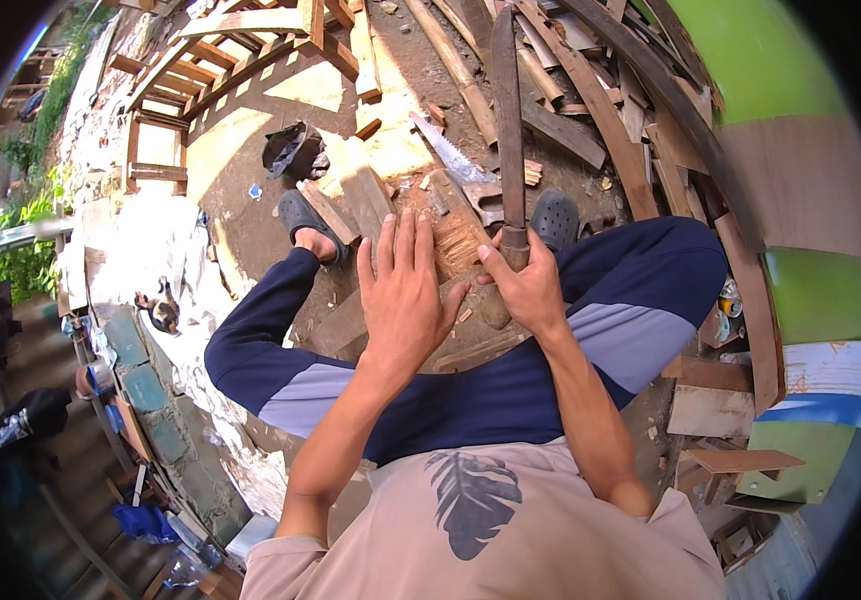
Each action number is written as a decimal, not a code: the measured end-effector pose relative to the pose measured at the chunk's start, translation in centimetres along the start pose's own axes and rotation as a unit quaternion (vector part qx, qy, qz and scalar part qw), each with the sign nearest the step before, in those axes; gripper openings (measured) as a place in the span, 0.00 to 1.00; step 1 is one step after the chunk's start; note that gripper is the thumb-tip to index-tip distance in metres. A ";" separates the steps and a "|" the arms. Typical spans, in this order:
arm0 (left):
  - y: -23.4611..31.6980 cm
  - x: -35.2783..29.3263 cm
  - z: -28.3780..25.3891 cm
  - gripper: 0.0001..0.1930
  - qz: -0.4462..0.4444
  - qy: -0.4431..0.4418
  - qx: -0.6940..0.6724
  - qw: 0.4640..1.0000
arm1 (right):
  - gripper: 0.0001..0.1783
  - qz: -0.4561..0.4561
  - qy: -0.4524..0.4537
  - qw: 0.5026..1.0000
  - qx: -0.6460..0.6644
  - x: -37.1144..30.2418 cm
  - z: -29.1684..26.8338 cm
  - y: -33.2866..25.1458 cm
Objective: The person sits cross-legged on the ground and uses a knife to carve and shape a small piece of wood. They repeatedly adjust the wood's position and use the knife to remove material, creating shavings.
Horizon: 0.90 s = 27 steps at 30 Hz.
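My right hand [529, 288] is wrapped round the wooden handle of a machete [511, 130]. Its long dark blade points up and away from me. My left hand [399, 300] lies palm down with its fingers stretched out, over pieces of wood between my legs. Between the two hands is a block of wood [459, 238] with a rough, chipped face. The left fingertips are close to its left side; whether they touch it I cannot tell. A rounded wooden end [493, 308] shows just below my right hand.
A handsaw [451, 155] lies beyond the block, near the machete blade. Planks and offcuts [641, 130] are heaped at the far right. A slatted wooden frame [201, 75] stands far left, with a black bag [296, 152] nearer. A green panel [771, 60] rises on the right.
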<state>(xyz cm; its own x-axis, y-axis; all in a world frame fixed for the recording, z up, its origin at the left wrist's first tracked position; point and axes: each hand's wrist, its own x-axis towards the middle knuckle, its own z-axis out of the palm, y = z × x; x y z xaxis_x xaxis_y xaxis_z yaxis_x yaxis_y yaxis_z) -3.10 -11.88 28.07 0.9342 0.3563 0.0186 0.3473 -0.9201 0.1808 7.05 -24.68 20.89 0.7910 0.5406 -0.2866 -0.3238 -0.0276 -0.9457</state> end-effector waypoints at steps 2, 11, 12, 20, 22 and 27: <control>0.4 -1.2 1.3 0.40 -0.007 -0.032 0.054 0.998 | 0.14 -0.002 0.003 1.000 0.005 0.0 0.1 0.5; -0.6 1.0 1.3 0.20 0.034 0.156 -0.210 0.965 | 0.14 0.008 -0.008 1.000 0.003 -0.2 -0.8 0.4; -1.6 2.1 1.9 0.21 0.007 0.128 -0.250 0.960 | 0.15 0.007 -0.008 0.999 0.034 -0.2 -0.8 0.9; -6.9 4.8 2.5 0.29 -0.081 -0.201 -0.439 0.872 | 0.14 0.003 -0.093 0.982 0.165 -1.0 -0.1 -0.2; -8.4 6.0 2.3 0.30 -0.106 -0.278 -0.448 0.843 | 0.13 0.011 -0.110 0.977 0.183 -1.1 0.5 -0.3; -9.8 8.4 2.9 0.25 -0.141 -0.383 -0.506 0.760 | 0.15 0.004 -0.113 0.982 0.152 -0.9 2.1 -0.4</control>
<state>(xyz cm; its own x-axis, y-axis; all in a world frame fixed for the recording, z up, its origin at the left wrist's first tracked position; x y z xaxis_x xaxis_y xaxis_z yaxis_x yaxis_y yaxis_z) 1.56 -0.36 23.61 0.7425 -0.0386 -0.6687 0.6639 -0.0904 0.7423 5.35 -23.37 21.85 0.6636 0.7148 -0.2208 -0.4970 0.2006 -0.8443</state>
